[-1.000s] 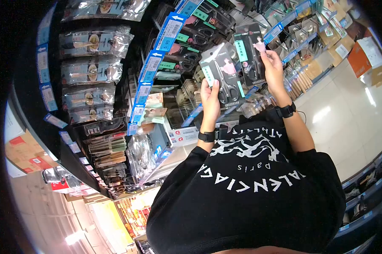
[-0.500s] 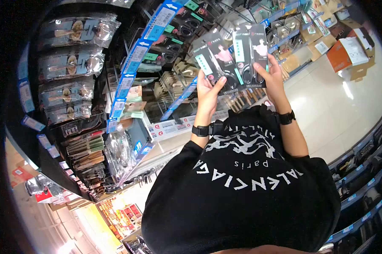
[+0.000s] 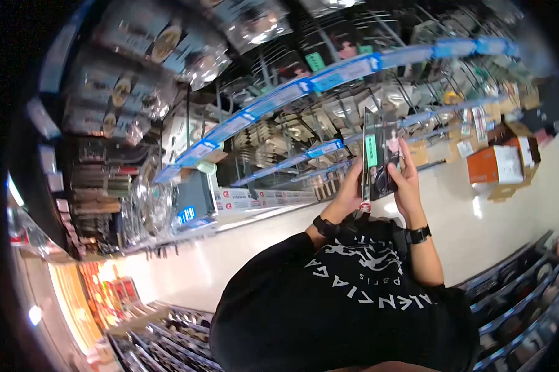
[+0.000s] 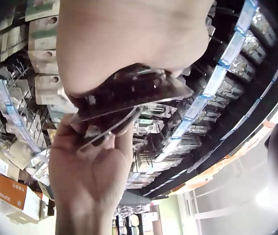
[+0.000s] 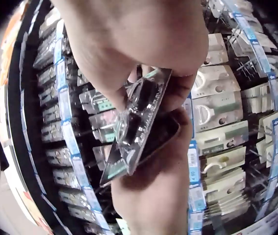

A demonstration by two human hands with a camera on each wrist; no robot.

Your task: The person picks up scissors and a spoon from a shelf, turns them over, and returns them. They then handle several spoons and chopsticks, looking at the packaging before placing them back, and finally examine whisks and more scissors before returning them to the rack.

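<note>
Closest to me is the person's black T-shirt with white lettering (image 3: 366,291), and from it both forearms rise, each with a black wrist strap (image 3: 419,234). Between the raised hands stand two dark, flat blister packs of scissors with green labels (image 3: 378,162), pressed face to face so that they read almost as one slab. Their long axis runs upright, away from the chest and towards the shelving. The left hand (image 3: 351,189) holds the stack from the left side and the right hand (image 3: 406,180) from the right, so the packs lie directly between the palms, neither hand plainly nearer than the other. In the left wrist view the clear plastic edges of the packs (image 4: 129,98) lie across the left palm, with the right hand's fingers (image 4: 92,171) curled up against them from the other side. In the right wrist view the stack (image 5: 139,127) is tilted, the right thumb and fingers (image 5: 178,98) pinching its edge. Both hands, then, have their fingers clamped on the packs, not spread. Just past the packs run wire shelves edged with blue and white price strips (image 3: 329,77), hung with more carded kitchen tools (image 3: 168,43), though blur keeps me from telling which. Off to the right, on the pale shiny floor (image 3: 515,211), sits an orange and white cardboard box (image 3: 499,164), well apart from the hands.
</note>
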